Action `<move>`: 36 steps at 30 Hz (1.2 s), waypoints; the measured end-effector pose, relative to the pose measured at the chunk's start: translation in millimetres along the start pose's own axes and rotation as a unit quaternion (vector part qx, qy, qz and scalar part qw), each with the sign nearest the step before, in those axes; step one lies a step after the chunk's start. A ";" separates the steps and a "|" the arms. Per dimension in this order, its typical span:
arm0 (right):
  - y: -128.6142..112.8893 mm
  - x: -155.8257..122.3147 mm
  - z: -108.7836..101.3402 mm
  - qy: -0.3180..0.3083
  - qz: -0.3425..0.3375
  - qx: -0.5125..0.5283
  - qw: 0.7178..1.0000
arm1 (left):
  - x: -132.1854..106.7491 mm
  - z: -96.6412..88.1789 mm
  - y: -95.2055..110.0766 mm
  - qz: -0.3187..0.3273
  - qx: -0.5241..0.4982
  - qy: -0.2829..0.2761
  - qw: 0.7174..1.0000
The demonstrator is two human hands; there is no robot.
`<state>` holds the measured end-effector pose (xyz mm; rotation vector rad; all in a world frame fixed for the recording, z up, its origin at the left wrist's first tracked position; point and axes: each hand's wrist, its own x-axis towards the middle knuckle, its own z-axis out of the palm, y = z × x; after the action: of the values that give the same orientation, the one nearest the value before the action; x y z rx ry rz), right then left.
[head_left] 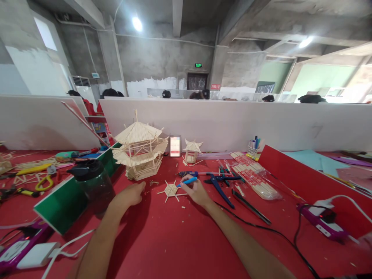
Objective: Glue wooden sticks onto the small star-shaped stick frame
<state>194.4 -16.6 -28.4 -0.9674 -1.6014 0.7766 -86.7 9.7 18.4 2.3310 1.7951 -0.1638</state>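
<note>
My right hand (196, 190) is closed round a blue pen-like tool (187, 181), with its tip at a small star-shaped piece of thin wooden sticks (171, 190) lying flat on the red table (174, 240). My left hand (131, 193) rests on the table left of that piece, fingers loosely curled, holding nothing. Behind the left hand stands a two-tier pavilion model of wooden sticks (141, 151). A smaller stick pavilion (192, 150) stands further back.
A dark bottle (93, 181) and a green board (66, 197) stand at the left. Blue pliers (219, 182), a bag of sticks (255, 178), a black cable (261, 228) and a purple power strip (322, 221) lie to the right. White partitions (232, 124) close off the back.
</note>
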 end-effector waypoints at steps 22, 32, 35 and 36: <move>-2.9 4.0 -7.1 0.042 0.062 0.129 0.989 | 15.6 21.2 66.3 0.267 -0.316 0.188 0.891; 1.4 4.3 -4.8 0.035 0.065 0.137 0.988 | 16.5 23.4 70.4 0.270 -0.344 0.197 0.877; -0.1 4.5 -5.9 0.038 0.061 0.137 0.988 | 19.1 25.7 68.9 0.270 -0.345 0.192 0.878; -0.6 4.6 -6.4 0.040 0.061 0.137 0.988 | 20.7 26.7 67.7 0.266 -0.343 0.195 0.880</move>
<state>200.0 -12.7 -24.4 -0.8904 -1.3352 1.0006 -15.2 6.7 -6.0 2.2612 0.9853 0.9212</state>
